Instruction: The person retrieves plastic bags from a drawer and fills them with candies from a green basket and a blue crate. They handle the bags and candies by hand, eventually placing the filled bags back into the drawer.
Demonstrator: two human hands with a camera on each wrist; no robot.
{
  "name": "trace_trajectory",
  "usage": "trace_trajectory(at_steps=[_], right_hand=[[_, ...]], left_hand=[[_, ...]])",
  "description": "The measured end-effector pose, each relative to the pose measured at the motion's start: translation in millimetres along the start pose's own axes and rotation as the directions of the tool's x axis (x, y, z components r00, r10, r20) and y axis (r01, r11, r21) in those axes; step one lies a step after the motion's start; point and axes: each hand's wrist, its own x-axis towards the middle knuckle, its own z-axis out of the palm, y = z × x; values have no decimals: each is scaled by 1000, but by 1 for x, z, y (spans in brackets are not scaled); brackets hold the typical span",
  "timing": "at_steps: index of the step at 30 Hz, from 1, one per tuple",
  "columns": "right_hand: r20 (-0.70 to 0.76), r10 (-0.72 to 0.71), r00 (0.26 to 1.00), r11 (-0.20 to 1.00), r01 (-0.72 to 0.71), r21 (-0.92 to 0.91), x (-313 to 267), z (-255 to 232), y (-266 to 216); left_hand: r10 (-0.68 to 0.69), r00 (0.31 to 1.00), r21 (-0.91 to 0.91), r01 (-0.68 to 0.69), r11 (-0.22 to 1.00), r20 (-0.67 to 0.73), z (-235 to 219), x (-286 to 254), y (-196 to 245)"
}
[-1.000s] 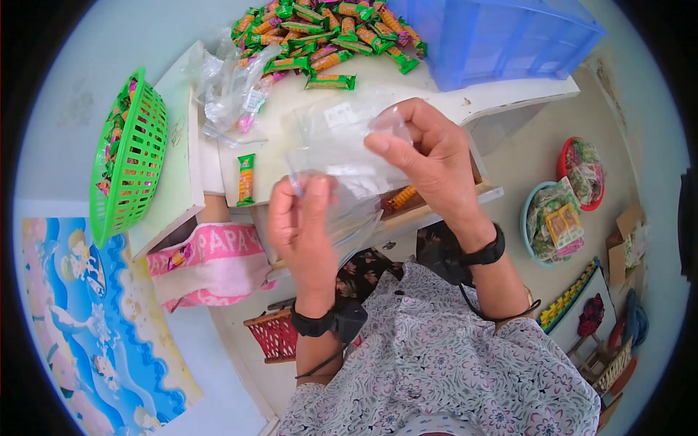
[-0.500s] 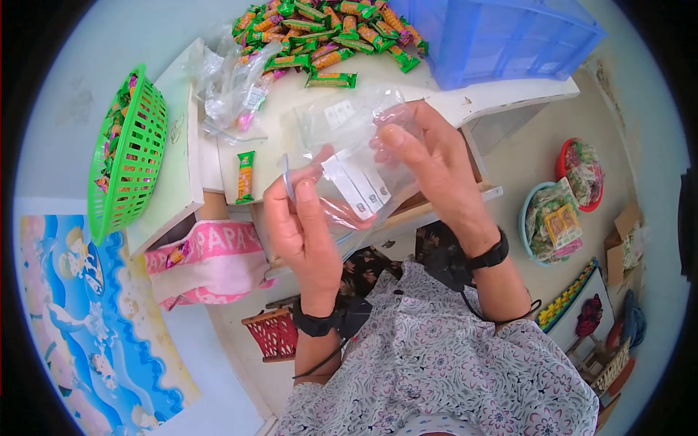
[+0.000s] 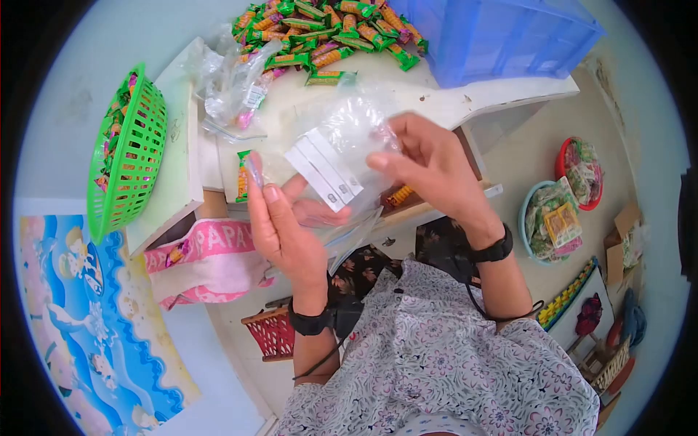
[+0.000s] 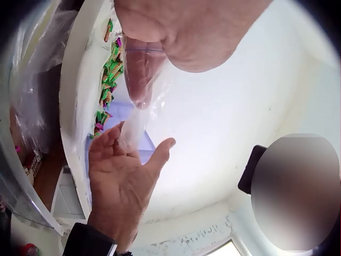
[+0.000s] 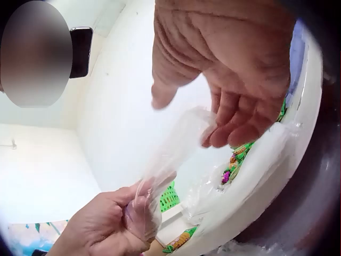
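Note:
A clear zip bag [image 3: 363,131] with a white printed label [image 3: 323,168] is stretched between the hands above the table. The left hand [image 3: 287,232] grips its mouth, some fingers showing through the plastic and the thumb outside; the left wrist view shows this hand [image 4: 197,32] with fingers inside the bag [image 4: 136,125]. At the other end, the right hand [image 3: 440,171] touches the plastic with its fingertips, its thumb held apart. In the right wrist view, that hand [image 5: 229,69] has bent fingers against the bag [image 5: 178,141]. Nothing shows inside the bag except fingers.
Wrapped snacks [image 3: 327,36] lie heaped at the table's back beside a blue crate [image 3: 502,43]. Crumpled plastic bags [image 3: 233,87] and a green basket [image 3: 131,152] stand left. One snack [image 3: 242,185] lies behind the left hand; an open drawer [image 3: 429,207] is below.
The left hand has moved left with the bag's mouth. The right hand has shifted slightly down, its thumb now clear of the bag. The label has turned and moved left.

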Motion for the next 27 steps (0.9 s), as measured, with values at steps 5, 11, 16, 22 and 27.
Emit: trace_trajectory(at_steps=[5, 11, 16, 22, 27], right_hand=[[4, -3, 1000, 1000, 3, -31, -7, -13, 3], [-107, -12, 994, 997, 19, 70, 0, -21, -5], [98, -91, 991, 996, 92, -12, -4, -3, 19], [-47, -12, 999, 986, 20, 164, -8, -18, -9], [-119, -49, 992, 998, 53, 28, -3, -19, -19]], left_hand=[[0, 999, 2, 0, 1000, -32, -7, 5, 2], [9, 1000, 13, -9, 1000, -10, -13, 7, 2], [-19, 1000, -13, 19, 1000, -12, -5, 3, 3], [7, 1000, -25, -8, 1000, -4, -16, 7, 2], [58, 997, 74, -61, 995, 52, -23, 6, -8]])
